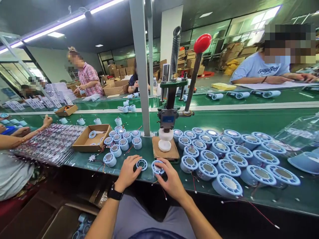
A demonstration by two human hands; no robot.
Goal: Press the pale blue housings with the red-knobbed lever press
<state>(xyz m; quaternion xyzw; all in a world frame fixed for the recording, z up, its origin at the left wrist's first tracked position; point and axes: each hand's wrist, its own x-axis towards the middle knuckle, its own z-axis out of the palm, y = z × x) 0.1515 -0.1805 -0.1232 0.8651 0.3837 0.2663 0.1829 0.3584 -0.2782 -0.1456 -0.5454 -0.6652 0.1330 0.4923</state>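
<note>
A light-blue slotted ring (142, 160) with an open centre is gripped at its left edge by the thumb and fingers of my left hand (128, 172). To the right of it, my right hand (171, 181) holds a round light-blue housing (155, 167), whose top has a slotted rim and a silvery centre. A thin wire hangs below that hand over the table edge. Just behind both hands stands a hand press (167, 119) with a red-knobbed lever (195, 71). Its white upper pad sits above a white round block (164, 145) on a brown board (171, 153).
Many finished-looking blue housings (229, 167) crowd the right side. Smaller blue units (123, 143) and a cardboard box (86, 146) holding rings stand at left. A grey post (141, 66) rises behind. A co-worker's arm (32, 139) reaches in at far left; other people sit across the line.
</note>
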